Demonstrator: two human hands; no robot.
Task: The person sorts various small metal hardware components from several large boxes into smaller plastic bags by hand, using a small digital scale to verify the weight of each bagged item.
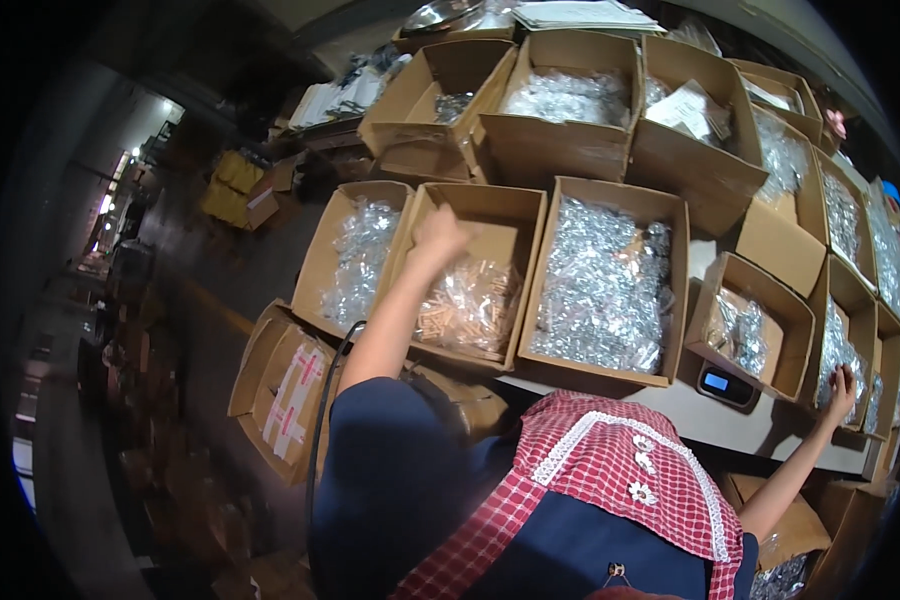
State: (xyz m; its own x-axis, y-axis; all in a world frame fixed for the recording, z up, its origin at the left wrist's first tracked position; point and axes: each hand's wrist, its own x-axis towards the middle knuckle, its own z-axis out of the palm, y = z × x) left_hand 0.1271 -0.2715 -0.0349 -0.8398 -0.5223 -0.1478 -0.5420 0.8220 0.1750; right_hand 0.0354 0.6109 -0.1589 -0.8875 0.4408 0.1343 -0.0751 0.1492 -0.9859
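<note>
My left hand (pixel 442 235) is inside a cardboard box (pixel 498 212), over its far left part. Motion smears its fingers, so any grip is unclear. Nearer the front of that box lie clear bags of tan, stick-like pieces (pixel 470 305). Far to the right, my right hand (pixel 843 393) reaches the near part of a narrow cardboard box (pixel 840 280) of shiny clear bags (pixel 838 345). Its fingers are curled together; whatever they hold is too small to make out.
Between my arms stand a large box (pixel 615 372) of silvery packets and a smaller box (pixel 792 310) with a few bags. A digital scale (pixel 725 384) sits before the smaller one. More open boxes (pixel 560 145) line the back. A taped carton (pixel 295 400) is at left.
</note>
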